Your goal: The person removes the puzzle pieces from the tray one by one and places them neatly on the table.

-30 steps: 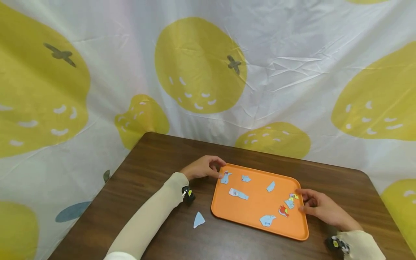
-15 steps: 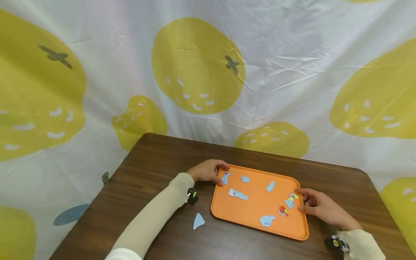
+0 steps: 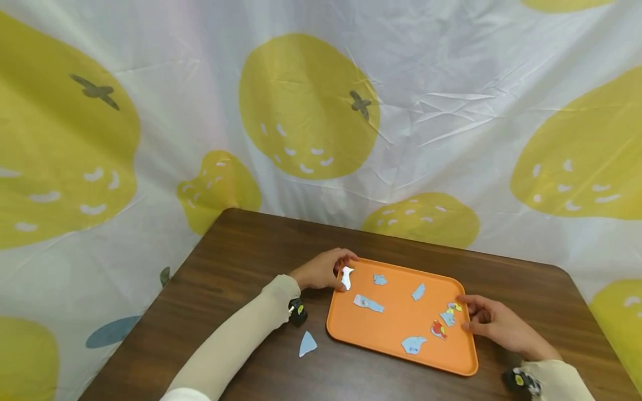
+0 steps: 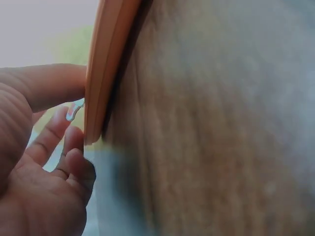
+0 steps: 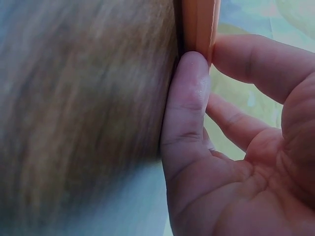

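Note:
An orange tray (image 3: 386, 328) lies on the dark wooden table, with several irregular light-blue cut-out pieces on it, some printed. My left hand (image 3: 321, 271) reaches over the tray's far left corner, thumb and fingers curled round a glossy piece (image 3: 347, 278). In the left wrist view, a fingertip meets that piece (image 4: 74, 111), which shows above the tray rim (image 4: 103, 73); the thumb tip is hidden by the rim. On the opposite side, my right hand (image 3: 504, 326) pinches the tray rim (image 5: 198, 24) between thumb and index finger, near a red piece (image 3: 438, 329).
A plain light-blue triangular piece (image 3: 307, 344) lies on the table (image 3: 246, 256), left of the tray's near corner. Behind the table hangs a white curtain (image 3: 215, 83) printed with yellow fruit. More pieces, such as one near the front rim (image 3: 413, 345), are spread over the tray.
My left hand has moved right, over the tray's corner and onto the piece there, which now catches white glare. My right hand stays at the tray's right rim.

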A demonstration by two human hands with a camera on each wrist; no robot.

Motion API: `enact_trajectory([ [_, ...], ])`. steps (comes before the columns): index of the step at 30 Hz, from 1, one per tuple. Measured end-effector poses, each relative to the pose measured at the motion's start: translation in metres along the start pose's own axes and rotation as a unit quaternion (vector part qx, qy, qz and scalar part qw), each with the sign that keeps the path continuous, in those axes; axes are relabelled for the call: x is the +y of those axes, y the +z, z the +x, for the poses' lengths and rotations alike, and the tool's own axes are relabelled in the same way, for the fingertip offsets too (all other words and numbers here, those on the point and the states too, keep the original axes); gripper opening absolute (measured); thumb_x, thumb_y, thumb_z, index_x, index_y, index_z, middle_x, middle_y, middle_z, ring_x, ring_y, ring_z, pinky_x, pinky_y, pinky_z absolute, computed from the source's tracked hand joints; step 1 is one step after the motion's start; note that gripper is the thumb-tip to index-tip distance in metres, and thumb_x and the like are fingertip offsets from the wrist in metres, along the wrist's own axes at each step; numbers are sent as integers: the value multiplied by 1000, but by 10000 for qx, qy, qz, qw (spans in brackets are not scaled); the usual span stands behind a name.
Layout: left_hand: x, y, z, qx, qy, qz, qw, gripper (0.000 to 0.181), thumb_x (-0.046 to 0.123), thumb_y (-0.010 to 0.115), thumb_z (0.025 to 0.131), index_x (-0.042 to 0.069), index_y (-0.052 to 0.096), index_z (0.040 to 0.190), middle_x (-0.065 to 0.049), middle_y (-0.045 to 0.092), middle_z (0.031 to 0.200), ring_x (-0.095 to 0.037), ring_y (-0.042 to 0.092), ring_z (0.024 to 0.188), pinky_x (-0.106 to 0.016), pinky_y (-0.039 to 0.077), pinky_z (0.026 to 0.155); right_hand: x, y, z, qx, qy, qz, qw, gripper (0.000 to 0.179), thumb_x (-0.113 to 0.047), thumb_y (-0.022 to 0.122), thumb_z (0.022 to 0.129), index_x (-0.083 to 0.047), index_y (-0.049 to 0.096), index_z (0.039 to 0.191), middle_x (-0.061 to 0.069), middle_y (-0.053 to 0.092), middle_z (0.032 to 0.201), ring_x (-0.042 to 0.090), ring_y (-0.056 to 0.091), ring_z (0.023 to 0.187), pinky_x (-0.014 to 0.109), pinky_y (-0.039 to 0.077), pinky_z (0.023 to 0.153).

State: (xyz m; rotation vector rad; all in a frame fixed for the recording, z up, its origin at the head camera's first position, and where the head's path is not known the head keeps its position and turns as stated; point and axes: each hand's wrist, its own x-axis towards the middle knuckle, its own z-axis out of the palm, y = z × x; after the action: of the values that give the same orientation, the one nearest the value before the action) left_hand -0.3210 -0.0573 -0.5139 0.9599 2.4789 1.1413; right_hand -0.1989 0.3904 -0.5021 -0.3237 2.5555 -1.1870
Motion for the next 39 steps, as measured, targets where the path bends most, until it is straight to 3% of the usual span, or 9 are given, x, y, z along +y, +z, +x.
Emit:
enact_trajectory([
  [4, 5, 1, -4, 86, 220, 201, 9995, 75, 4, 92, 80, 16, 57, 146, -1, 58, 116, -14, 55, 96, -24, 49, 83, -3, 1, -1, 33, -88, -67, 9999, 65, -16, 77, 96, 7, 49, 151, 15, 61, 113, 9, 59, 80, 24, 51, 70],
  [9, 9, 2, -6, -47, 116, -557, 9984, 73, -6, 86, 83, 14, 56, 146, -2, 61, 124, -14, 64, 90, -24, 57, 69, -5, 1, -1, 32, -143, -44, 9999, 66, -16, 77, 97, 7, 49, 151, 16, 61, 112, 9, 60, 80, 24, 52, 70],
  [15, 7, 1, -5, -24, -157, -1143, 9933, 52, -3, 88, 82, 11, 66, 127, -4, 72, 116, -11, 71, 93, -27, 61, 82, -4, -1, -1, 3, -129, -63, 9999, 66, -17, 77, 97, 8, 48, 151, 16, 61, 113, 9, 60, 81, 24, 52, 70],
  [23, 8, -1, -4, -79, -155, -1163, 9931, 33, 7, 86, 88, 13, 75, 118, -1, 78, 115, -11, 73, 104, -28, 61, 84, -2, 0, 0, -11, -151, -29, 9999, 66, -16, 77, 97, 8, 48, 151, 17, 61, 113, 9, 60, 81, 24, 52, 70],
  [26, 10, -4, -5, -16, -250, -1419, 9896, 34, 7, 85, 89, 13, 76, 121, -3, 78, 118, -12, 74, 105, -29, 62, 83, -2, 0, 0, 0, -176, -40, 9998, 66, -16, 77, 96, 9, 48, 150, 16, 61, 113, 8, 60, 81, 24, 52, 70],
  [32, 13, -16, -11, 114, -306, -2218, 9745, 41, 2, 81, 91, 2, 71, 131, -9, 75, 117, -15, 73, 96, -38, 65, 76, -2, 1, 0, 21, -140, -44, 9999, 64, -15, 77, 96, 8, 50, 149, 16, 61, 112, 8, 59, 80, 24, 52, 70],
  [39, 12, -30, -25, 276, -377, -2417, 9692, 43, 5, 81, 93, -1, 68, 134, -5, 74, 104, -14, 73, 88, -39, 65, 76, -1, 0, 1, -9, -141, -2, 9999, 65, -15, 77, 96, 8, 48, 150, 16, 61, 112, 9, 59, 80, 24, 53, 69],
])
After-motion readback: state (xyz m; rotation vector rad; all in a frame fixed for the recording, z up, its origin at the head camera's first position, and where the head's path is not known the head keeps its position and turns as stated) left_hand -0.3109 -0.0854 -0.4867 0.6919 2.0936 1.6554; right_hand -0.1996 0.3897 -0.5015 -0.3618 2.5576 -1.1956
